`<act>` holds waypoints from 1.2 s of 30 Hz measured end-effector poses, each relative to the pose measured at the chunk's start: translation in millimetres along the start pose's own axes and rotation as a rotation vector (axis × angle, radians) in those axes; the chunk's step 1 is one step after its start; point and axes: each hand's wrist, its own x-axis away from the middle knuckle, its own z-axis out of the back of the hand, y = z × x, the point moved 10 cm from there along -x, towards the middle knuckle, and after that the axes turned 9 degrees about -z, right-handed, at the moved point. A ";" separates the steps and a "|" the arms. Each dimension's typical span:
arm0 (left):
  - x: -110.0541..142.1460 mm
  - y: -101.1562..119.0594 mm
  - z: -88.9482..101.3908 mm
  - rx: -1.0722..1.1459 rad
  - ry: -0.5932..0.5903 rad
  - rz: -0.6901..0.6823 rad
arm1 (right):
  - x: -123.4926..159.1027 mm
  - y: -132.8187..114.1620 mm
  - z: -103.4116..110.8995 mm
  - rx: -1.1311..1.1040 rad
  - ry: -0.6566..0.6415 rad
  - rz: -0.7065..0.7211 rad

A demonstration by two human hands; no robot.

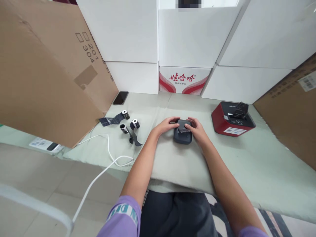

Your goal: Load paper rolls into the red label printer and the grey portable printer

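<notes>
A small dark rounded box-shaped device (183, 138) lies on the cloth-covered table between my hands. Its near half is in plain view, with a dark translucent piece (183, 129) showing on top near my thumbs. My left hand (168, 125) holds the device's left side, thumb on its top and fingers curled around the far edge. From the right, my right hand (197, 128) grips it the same way, its thumb pressing by the translucent piece. The fingers partly hide the far edge, so what they do there is unclear.
Left of my arms lie several small rolls (135, 123) with dark strips unwound. Behind them is a phone (120, 98). A white cable (108, 148) runs off the table edge. A red and black machine (229, 121) stands right. White boxes (182, 36) and cardboard (56, 75) wall the table.
</notes>
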 end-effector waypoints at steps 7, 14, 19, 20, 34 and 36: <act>-2.2 -6.2 1.0 -0.004 0.013 0.015 | 27.3 12.3 22.6 0.006 0.199 -0.103; -1.5 -10.7 6.0 -0.005 0.043 0.020 | 84.0 1.3 -28.5 0.331 0.241 -0.048; 0.4 -7.4 7.4 -0.069 0.051 0.024 | 91.6 -9.8 -38.9 0.537 0.467 -0.045; 0.7 -5.9 7.7 -0.076 0.057 0.024 | 91.9 -13.1 -37.0 0.567 0.500 -0.029; 4.2 -3.8 7.8 -0.039 0.106 0.078 | 4.1 -37.5 80.1 0.473 0.809 -0.002; 3.5 -5.1 7.4 -0.047 0.100 0.078 | -3.8 -28.7 80.8 0.481 0.805 -0.029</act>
